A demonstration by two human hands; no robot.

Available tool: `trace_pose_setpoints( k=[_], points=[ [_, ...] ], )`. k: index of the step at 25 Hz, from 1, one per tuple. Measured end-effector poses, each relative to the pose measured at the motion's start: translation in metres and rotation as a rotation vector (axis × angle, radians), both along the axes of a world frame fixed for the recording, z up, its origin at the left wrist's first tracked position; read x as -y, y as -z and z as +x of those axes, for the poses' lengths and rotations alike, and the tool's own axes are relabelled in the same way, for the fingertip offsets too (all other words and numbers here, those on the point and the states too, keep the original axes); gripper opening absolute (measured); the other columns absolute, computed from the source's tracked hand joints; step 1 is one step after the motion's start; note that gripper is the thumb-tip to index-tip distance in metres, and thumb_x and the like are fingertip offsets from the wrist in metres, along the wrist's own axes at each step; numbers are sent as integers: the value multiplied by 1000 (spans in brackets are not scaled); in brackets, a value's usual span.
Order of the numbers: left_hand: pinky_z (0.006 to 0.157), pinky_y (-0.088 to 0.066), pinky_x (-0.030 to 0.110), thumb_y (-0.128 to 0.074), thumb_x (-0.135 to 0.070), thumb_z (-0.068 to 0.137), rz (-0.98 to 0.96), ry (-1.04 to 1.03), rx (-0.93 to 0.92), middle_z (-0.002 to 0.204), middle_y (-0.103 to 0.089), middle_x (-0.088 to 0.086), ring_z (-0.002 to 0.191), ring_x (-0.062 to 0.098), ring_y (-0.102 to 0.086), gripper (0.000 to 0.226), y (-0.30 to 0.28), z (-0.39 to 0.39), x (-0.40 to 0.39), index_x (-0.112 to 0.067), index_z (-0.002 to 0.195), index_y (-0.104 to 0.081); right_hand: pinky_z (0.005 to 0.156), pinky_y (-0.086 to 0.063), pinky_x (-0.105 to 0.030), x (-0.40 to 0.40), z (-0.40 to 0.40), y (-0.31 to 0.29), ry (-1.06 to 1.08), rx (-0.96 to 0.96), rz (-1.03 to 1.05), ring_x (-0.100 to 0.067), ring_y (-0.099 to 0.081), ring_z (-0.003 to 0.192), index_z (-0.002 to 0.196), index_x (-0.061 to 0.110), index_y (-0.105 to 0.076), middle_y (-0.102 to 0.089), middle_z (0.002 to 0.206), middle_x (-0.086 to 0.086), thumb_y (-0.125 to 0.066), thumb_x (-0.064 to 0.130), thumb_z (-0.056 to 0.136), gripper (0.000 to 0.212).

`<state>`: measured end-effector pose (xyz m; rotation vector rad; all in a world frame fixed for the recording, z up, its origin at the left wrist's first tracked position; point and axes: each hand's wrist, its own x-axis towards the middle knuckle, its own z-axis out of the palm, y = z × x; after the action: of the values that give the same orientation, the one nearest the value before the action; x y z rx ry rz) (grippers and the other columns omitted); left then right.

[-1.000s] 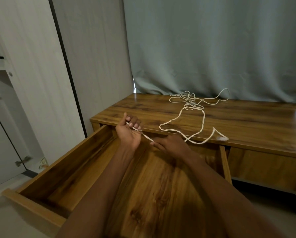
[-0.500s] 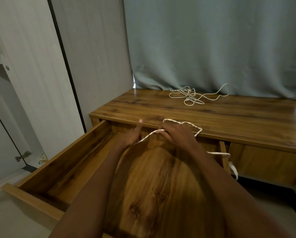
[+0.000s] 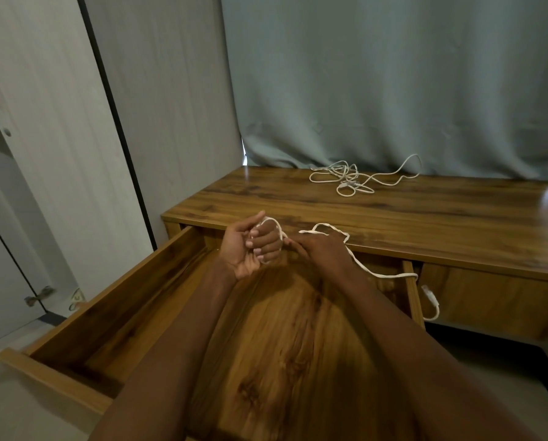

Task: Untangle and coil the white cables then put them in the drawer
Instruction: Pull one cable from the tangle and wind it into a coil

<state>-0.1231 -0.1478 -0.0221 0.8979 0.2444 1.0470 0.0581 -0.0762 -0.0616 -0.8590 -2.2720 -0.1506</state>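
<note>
My left hand (image 3: 250,246) is curled, palm toward me, with a loop of white braided cable (image 3: 377,274) wound over its fingers. My right hand (image 3: 320,251) sits just to its right and pinches the same cable. From there the cable arcs over the desk's front edge, runs down across the drawer's right wall and hangs with its plug (image 3: 430,296) dangling beside the drawer. A second tangle of white cables (image 3: 349,179) lies at the back of the desk near the curtain. Both hands hover over the open wooden drawer (image 3: 113,316).
The wooden desk (image 3: 441,224) stretches right, with a closed drawer front below. A grey curtain (image 3: 393,84) hangs behind it. A pale wall panel and cabinet door stand at left. The drawer's front rail (image 3: 53,380) juts toward me over the floor.
The held cable has come free of the back tangle and been drawn toward me. My left hand has turned palm up with a loop around its fingers; the cable's tail now hangs beside the drawer.
</note>
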Motion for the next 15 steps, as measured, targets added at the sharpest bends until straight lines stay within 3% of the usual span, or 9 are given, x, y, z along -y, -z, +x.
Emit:
trace_pose_setpoints(
  k=[4, 9, 12, 15],
  points=[
    [47, -21, 24, -36, -25, 101, 70, -450, 286, 44, -28, -6, 43, 10, -24, 45, -5, -4, -2, -19, 57, -39, 81, -53, -39, -4, -13, 14, -84, 92, -147, -20, -68, 100, 131, 42, -55, -74, 110, 4, -18, 68, 96, 57],
    [52, -28, 27, -36, -24, 100, 20, -925, 493, 50, -35, -4, 48, 12, -32, 38, -15, -14, -4, -17, 65, -46, 84, -47, -33, 8, -18, 5, -207, 144, -285, -16, -63, 107, 123, 32, -64, -69, 118, 8, -47, 40, 103, 28],
    [58, -32, 27, -40, -25, 102, -88, -1155, 397, 56, -40, -2, 53, 11, -37, 32, -11, -29, -9, -16, 73, -50, 79, -48, -32, 13, -17, -1, -285, 12, -455, -4, -62, 87, 93, 42, -71, -68, 91, 18, -57, 38, 96, 15],
    [57, -36, 26, -45, -23, 102, -208, -1317, -57, 61, -48, -2, 56, 10, -42, 27, -2, -37, -17, -15, 77, -53, 78, -48, -29, 13, -15, -7, -306, -148, -577, 2, -64, 85, 89, 40, -73, -72, 89, 18, -62, 40, 95, 13]
  ],
)
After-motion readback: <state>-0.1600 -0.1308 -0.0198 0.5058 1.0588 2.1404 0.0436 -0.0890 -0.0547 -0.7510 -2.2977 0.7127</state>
